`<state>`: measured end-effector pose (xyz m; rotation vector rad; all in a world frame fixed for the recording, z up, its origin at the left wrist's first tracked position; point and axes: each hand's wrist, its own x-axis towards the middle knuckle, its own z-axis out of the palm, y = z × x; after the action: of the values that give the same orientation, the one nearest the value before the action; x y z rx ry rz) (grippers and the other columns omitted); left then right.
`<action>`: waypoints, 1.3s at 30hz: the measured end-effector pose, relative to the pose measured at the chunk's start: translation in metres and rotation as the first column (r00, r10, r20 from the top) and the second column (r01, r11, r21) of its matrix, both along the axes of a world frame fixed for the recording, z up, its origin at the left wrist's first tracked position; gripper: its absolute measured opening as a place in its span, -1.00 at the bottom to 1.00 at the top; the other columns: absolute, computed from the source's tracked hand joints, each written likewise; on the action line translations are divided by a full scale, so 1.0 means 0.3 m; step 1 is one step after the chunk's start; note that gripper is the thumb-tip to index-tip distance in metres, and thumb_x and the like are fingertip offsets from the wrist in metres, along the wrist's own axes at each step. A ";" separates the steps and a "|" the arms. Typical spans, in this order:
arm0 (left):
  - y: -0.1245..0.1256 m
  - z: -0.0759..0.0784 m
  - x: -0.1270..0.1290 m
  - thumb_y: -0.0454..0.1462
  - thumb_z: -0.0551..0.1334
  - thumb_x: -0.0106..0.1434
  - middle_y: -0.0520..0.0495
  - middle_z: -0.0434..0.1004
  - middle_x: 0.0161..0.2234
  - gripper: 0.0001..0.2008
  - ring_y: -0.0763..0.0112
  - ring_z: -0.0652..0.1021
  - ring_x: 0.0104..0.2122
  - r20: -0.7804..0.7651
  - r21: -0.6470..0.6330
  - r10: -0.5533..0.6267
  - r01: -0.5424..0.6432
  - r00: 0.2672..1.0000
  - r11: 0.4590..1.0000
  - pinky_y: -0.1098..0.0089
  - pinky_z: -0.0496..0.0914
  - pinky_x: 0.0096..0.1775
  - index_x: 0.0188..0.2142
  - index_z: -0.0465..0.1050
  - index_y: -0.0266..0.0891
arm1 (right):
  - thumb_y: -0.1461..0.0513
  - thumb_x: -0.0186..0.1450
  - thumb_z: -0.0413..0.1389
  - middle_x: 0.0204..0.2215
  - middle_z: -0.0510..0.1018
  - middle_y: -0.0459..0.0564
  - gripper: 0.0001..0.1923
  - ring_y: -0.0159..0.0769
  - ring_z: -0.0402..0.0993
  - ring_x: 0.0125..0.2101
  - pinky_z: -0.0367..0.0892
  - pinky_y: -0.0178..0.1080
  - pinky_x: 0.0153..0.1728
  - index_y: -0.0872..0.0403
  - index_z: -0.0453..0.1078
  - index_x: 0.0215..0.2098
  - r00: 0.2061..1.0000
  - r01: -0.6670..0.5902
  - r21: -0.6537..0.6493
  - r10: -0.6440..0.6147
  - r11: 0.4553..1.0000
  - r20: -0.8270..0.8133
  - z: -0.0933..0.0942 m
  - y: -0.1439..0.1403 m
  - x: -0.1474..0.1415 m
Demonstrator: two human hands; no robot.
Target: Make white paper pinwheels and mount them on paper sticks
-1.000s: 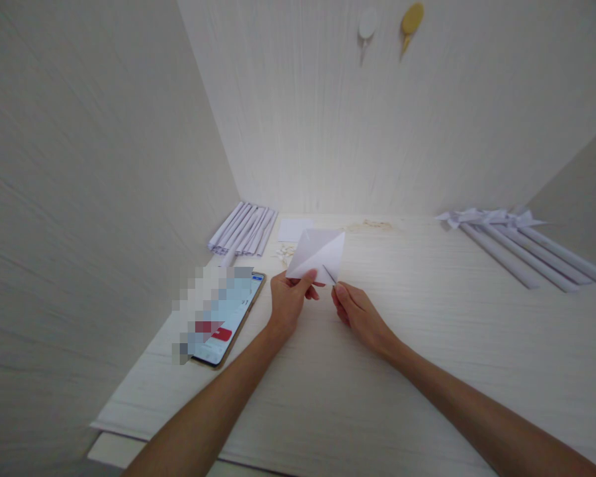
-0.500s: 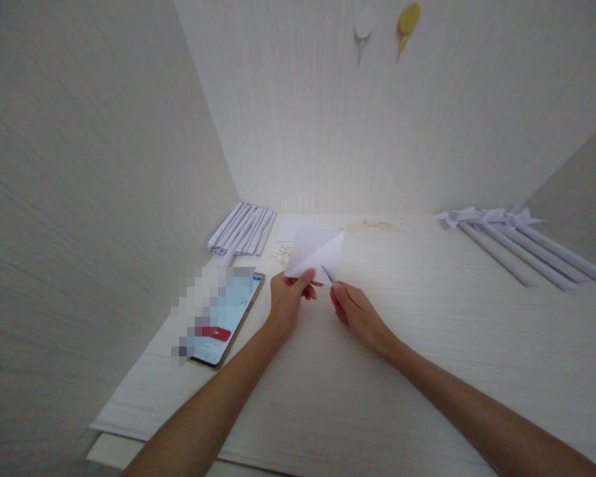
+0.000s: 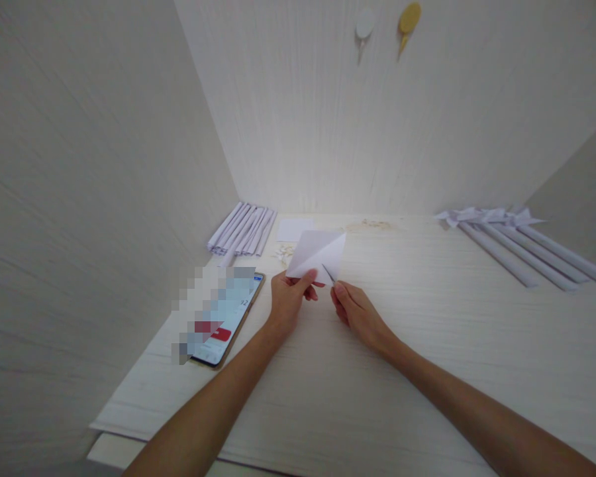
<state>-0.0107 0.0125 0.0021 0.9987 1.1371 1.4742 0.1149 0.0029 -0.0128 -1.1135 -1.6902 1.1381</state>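
Observation:
A square white paper (image 3: 312, 250) with a diagonal crease is held up above the table. My left hand (image 3: 287, 301) pinches its lower left edge, thumb on top and fingers underneath. At the lower right corner, my right hand (image 3: 353, 306) is closed around what looks like a slim dark pointed blade (image 3: 328, 272), lying along the diagonal over the sheet. Whatever handle it has is hidden in the fist. A small reddish patch shows under the paper between both hands; I cannot tell what it is.
A phone (image 3: 237, 324) lies left of my left forearm. Rolled paper sticks (image 3: 246, 228) are stacked at the back left. White paper pinwheels on sticks (image 3: 521, 245) lie at the right. Another paper (image 3: 295, 230) and small pale bits (image 3: 284, 252) lie behind my hands. White and yellow hooks (image 3: 409, 18) hang on the wall.
The paper has shifted very slightly to the right and toward me, with both hands still on the same spots. Otherwise the scene looks the same.

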 end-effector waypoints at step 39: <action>-0.003 -0.003 0.006 -0.25 0.27 -0.13 -0.03 0.44 -0.69 -0.80 0.66 0.25 -0.78 0.133 -0.067 -0.100 0.109 0.986 0.992 0.53 0.13 -0.68 -0.64 0.34 -0.37 | 0.02 0.25 -0.26 -0.73 0.05 -0.21 -0.61 -0.49 -0.03 -0.72 -0.07 -0.38 -0.72 0.06 0.03 -0.62 1.000 0.011 -0.001 -0.011 1.000 -0.021 0.000 -0.002 0.000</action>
<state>-0.0088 0.0116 0.0013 0.8854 1.0234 1.3828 0.1151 0.0021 -0.0129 -1.1069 -1.6651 1.1402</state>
